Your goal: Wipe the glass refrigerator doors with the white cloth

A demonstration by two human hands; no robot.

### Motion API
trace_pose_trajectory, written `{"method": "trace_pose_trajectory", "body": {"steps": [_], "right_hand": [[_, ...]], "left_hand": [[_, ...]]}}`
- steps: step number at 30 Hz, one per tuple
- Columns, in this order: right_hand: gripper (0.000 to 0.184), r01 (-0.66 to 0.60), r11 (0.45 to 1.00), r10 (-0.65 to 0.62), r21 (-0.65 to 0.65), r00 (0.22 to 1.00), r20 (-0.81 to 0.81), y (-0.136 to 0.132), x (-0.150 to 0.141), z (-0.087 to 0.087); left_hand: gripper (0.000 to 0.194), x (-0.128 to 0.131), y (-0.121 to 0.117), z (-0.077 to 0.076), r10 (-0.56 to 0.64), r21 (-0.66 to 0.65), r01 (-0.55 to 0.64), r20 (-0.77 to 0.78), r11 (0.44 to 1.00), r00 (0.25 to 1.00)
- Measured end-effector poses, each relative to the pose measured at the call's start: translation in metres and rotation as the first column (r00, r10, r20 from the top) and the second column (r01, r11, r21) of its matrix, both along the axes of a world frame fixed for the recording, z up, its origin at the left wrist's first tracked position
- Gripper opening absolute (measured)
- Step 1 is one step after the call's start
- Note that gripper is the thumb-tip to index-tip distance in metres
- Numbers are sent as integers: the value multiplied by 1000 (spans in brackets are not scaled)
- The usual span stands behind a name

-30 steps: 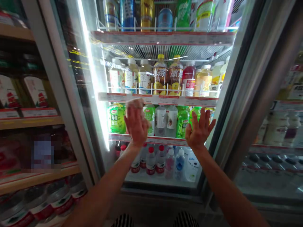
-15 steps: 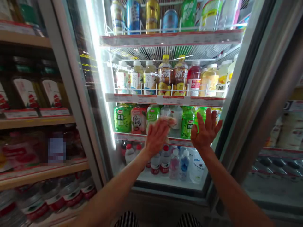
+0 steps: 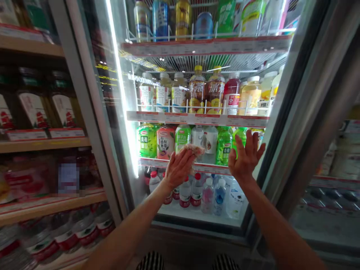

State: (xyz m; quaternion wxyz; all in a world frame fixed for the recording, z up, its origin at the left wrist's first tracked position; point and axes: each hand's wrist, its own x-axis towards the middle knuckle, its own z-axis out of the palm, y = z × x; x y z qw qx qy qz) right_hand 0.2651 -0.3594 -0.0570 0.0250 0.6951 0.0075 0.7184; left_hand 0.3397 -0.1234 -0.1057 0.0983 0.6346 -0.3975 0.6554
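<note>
My left hand (image 3: 179, 167) lies over a pale pinkish cloth (image 3: 194, 150), which sticks out past the fingertips. Hand and cloth are at the glass door (image 3: 112, 150) of a lit drinks fridge, in front of the third shelf's bottles. Farther right, my right hand (image 3: 246, 155) is raised with its fingers spread and palm toward the glass, holding nothing. Behind the glass, near that hand, stands a green bottle (image 3: 224, 144). Whether the right palm fully touches the glass is hard to see.
Wooden shelves (image 3: 45, 144) with bottles stand to the left, beside the metal door frame (image 3: 81, 105). A thick metal upright (image 3: 303, 123) runs along the right. Inside the fridge, small bottles (image 3: 207, 195) fill the bottom. Two striped patches (image 3: 150, 261) show at the lower edge.
My left hand has slid left and slightly down with the cloth. My right hand stays almost in the same place, still spread. The view has shifted slightly.
</note>
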Motion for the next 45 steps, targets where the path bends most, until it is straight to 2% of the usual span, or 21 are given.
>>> {"method": "trace_pose_trajectory", "body": {"steps": [2,4,6,9,11,12,14,16,18,20,22,24,26,29,31,33,35,38,40,43,45], "right_hand": [[48,3,1000,-3,2,1000,-5,-1,0,-1],[48,-4,1000,4,9,1000,-3,-1,1,-1],[47,-9,1000,9,17,1000,-2,0,1,-1],[46,-3,1000,3,25,1000,-4,1,0,0],[47,0,1000,0,21,1000,-7,1,-1,0],[47,1,1000,-1,16,1000,-10,1,-1,0],[47,0,1000,0,6,1000,-8,1,-1,0],[47,0,1000,0,1,1000,3,1,0,-1],[48,1,1000,-1,0,1000,11,1,0,-1],[47,1,1000,-1,-2,1000,10,1,0,0],[47,-2,1000,2,-2,1000,11,1,-1,0],[47,-8,1000,8,-4,1000,8,0,-1,1],[47,-13,1000,13,-5,1000,7,0,-1,0],[47,-12,1000,12,-7,1000,21,0,0,0],[46,-8,1000,8,-5,999,31,1,0,0],[46,-6,1000,6,5,1000,28,1,0,0],[45,-9,1000,9,14,1000,19,1,-1,1],[46,-9,1000,9,13,1000,1,1,-2,0],[45,-10,1000,10,7,1000,2,0,-2,0],[44,-11,1000,11,10,1000,19,0,-1,0],[43,-15,1000,14,17,1000,24,1,-1,1]], "left_hand": [[55,6,10,4,11,-173,-20,-50,985,999],[53,10,16,9,16,-423,-77,-145,903,989],[55,9,12,11,21,-500,-112,-183,859,983],[56,4,-3,7,42,-160,-53,-69,986,997],[54,3,-3,7,39,38,-39,2,999,999],[53,4,2,8,46,31,-46,8,998,999],[51,9,17,14,72,-192,-83,-60,978,996],[52,14,31,18,71,-449,-137,-160,883,985],[53,14,33,17,60,-552,-165,-204,818,977],[52,10,23,9,62,-431,-128,-164,893,985],[48,7,13,1,59,-172,-74,-88,982,994],[45,8,16,-1,61,2,-61,-33,998,998],[44,15,32,4,92,-126,-101,-77,987,993],[48,26,58,15,87,-507,-180,-202,843,976],[51,27,60,15,74,-596,-200,-228,778,971],[52,22,49,7,80,-500,-175,-205,848,976],[54,16,37,-1,86,-257,-117,-129,959,988],[56,17,41,-3,89,-15,-90,-29,996,996],[55,24,56,5,122,-226,-143,-106,964,987],[52,31,67,15,83,-595,-233,-269,769,959],[53,29,61,14,75,-565,-206,-247,799,966]]}}
